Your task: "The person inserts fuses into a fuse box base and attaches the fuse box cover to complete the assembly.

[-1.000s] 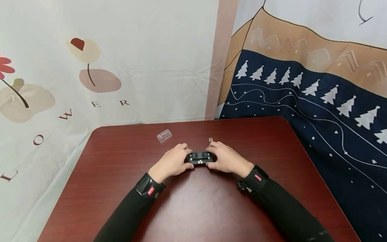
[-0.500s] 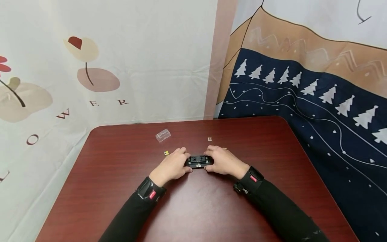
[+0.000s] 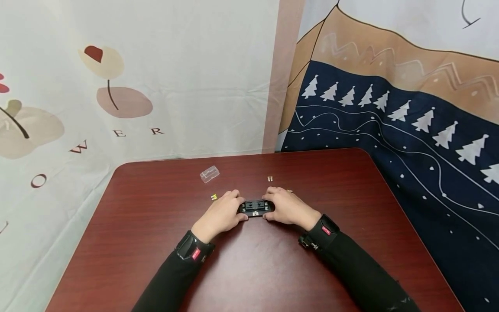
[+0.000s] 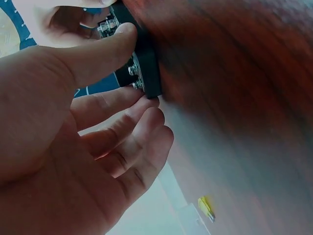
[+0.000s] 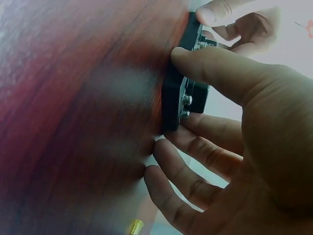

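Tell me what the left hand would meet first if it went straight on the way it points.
The black block, whose near end the left hand grips; past it, probably the right hand at the other end, though depth is hard to judge.

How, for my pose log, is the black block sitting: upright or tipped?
Upright: the head view shows the black block with its raised top facing up.

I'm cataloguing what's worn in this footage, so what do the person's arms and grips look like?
The left sleeve and right sleeve are black; the right has a few pale marks. The left wristband and right wristband, both black, each carry a small red tag. The left grip and right grip are bare, without gloves.
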Tool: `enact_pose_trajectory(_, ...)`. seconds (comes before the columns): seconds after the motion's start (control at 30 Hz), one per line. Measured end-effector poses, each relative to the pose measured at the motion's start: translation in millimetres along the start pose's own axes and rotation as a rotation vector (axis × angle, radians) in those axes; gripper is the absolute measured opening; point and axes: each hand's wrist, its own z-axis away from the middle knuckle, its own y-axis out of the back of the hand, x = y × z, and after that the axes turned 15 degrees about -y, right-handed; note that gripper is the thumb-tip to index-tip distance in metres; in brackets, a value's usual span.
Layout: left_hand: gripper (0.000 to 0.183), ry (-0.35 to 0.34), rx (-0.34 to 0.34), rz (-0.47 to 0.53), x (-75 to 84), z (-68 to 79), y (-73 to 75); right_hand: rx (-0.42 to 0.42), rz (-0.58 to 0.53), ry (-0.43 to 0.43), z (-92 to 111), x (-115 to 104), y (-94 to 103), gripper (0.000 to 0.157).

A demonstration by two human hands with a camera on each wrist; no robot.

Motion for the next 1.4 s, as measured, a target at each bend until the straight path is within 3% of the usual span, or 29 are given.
enact_pose_trajectory(0.27,0.046,0.022,0.011,0.004,3.1,-4.0,-2.8,-0.008,0.022,-0.009,4,0,1.1,0.051)
enact_pose_trajectory(0.43,0.047,0.061,0.006,0.008,5.1,-3.4,-2.6,-0.042,-0.037,-0.004,1,3,6.8,0.046)
enact_pose_trajectory(0.53,0.047,0.075,0.010,0.016,5.7,-1.9,-2.8,-0.004,-0.084,0.011,-2,10,14.2,0.035)
enact_pose_trajectory(0.67,0.049,0.083,0.007,0.017,5.4,-1.3,-3.1,0.108,-0.172,0.008,-5,19,34.3,0.021)
enact_pose_trajectory(0.83,0.050,0.076,0.009,0.009,3.5,-1.1,-3.8,0.211,-0.271,-0.049,-6,32,61.1,0.016)
enact_pose_trajectory(1.0,0.050,0.077,0.003,0.012,3.2,-1.0,-4.6,0.236,-0.302,-0.106,0,42,76.2,0.017)
enact_pose_trajectory(1.4,0.050,0.082,-0.002,0.001,4.7,-1.3,-3.3,0.208,-0.230,-0.151,-1,49,69.8,0.013)
